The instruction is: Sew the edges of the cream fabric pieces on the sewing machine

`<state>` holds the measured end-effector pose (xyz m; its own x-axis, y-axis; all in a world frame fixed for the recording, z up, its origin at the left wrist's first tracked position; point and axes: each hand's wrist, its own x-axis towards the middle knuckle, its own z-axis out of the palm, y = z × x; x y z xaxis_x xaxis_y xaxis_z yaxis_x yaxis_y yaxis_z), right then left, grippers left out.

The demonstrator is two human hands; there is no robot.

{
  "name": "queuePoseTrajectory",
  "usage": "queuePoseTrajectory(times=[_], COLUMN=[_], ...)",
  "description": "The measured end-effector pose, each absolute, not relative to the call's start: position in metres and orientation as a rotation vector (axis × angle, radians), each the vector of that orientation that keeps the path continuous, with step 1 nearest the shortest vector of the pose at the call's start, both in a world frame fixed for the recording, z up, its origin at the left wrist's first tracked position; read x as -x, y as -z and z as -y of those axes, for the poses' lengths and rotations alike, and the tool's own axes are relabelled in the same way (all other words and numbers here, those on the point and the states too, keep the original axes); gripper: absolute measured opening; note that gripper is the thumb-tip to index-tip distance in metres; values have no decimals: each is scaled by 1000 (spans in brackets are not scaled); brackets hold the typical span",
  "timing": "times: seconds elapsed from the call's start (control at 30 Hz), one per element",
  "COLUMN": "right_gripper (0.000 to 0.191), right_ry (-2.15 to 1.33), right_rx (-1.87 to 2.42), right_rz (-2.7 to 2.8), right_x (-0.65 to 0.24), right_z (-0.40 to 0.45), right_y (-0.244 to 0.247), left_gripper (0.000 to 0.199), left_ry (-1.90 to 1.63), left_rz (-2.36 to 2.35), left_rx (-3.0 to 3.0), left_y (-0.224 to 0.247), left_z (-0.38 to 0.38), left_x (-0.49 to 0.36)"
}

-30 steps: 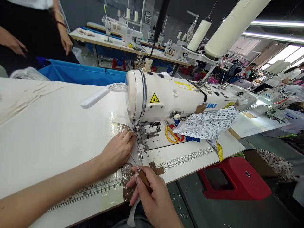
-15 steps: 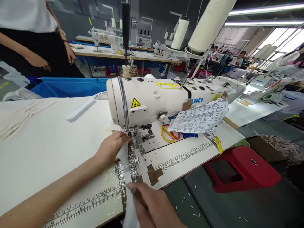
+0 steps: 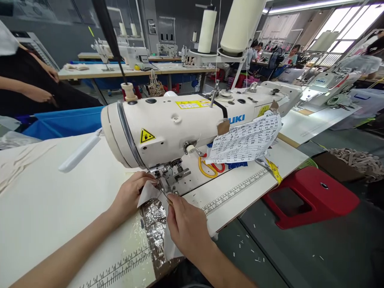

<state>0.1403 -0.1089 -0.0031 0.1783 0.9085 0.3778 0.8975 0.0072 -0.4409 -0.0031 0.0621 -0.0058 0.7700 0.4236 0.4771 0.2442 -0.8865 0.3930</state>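
My left hand is closed, pinching a white fabric strip beside the needle area of a white sewing machine. My right hand grips slim metal tweezers, whose tips point at the fabric by the presser foot. Under the right hand, a lower part of the white strip hangs toward the table's front edge. Clear shiny tape covers the tabletop between my hands. The fingertips of my left hand are partly hidden by the fabric and the machine head.
Yellow-and-red-handled scissors lie behind the needle area. A handwritten sheet hangs off the machine. A printed ruler and a yellow tape measure mark the right side. A red stool stands right; a person stands left.
My right hand has moved up and away from me, bringing the tweezers to the presser foot. The fabric by my left hand is now folded up. The view has shifted right.
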Motion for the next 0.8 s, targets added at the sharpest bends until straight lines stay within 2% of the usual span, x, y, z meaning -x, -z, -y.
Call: queuePoseTrajectory(times=[0.8], right_gripper=[27], right_ry=[11], right_rx=[1958], right_rz=[1720], right_x=[-136], right_z=[103], right_y=[5], left_gripper=[23], left_ry=[-763], left_rz=[-695], left_rx=[-2474], left_y=[5], left_z=[-62], left_x=[-1])
